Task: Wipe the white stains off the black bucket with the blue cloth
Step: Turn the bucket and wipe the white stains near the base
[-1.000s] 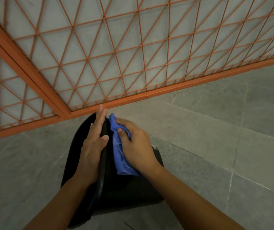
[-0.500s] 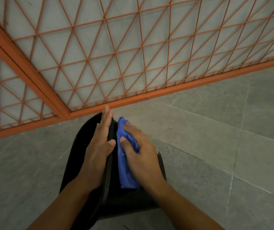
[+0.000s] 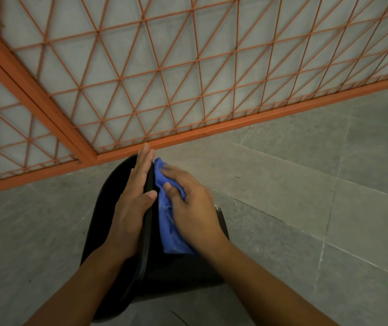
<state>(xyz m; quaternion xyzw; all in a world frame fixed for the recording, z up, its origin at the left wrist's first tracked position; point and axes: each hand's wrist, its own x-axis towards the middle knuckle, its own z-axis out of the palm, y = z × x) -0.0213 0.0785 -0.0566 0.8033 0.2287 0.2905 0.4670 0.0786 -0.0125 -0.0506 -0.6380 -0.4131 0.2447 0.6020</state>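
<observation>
pressing blue cloth (image 3: 170,222) on black bucket (image 3: 178,271), right hand (image 3: 194,208) fingers curled round it; left hand (image 3: 131,208) fingers straight, together

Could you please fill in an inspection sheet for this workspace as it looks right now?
Surface: grey tiled floor with pale grout lines; a few small dark marks.
Job's things: black bucket lying on its side on the floor, rim towards the left hand; blue cloth bunched against the bucket's outer wall. A small white speck shows at the bucket's right edge; other stains cannot be made out.
Clutter: nothing seen.
Grippers: left hand rests flat on the bucket at its rim, fingers straight; right hand presses the cloth to the bucket, fingers curled into it.
Cables: nothing seen.
Surroundings: orange metal lattice fence with a pale panel behind, close beyond the bucket.
</observation>
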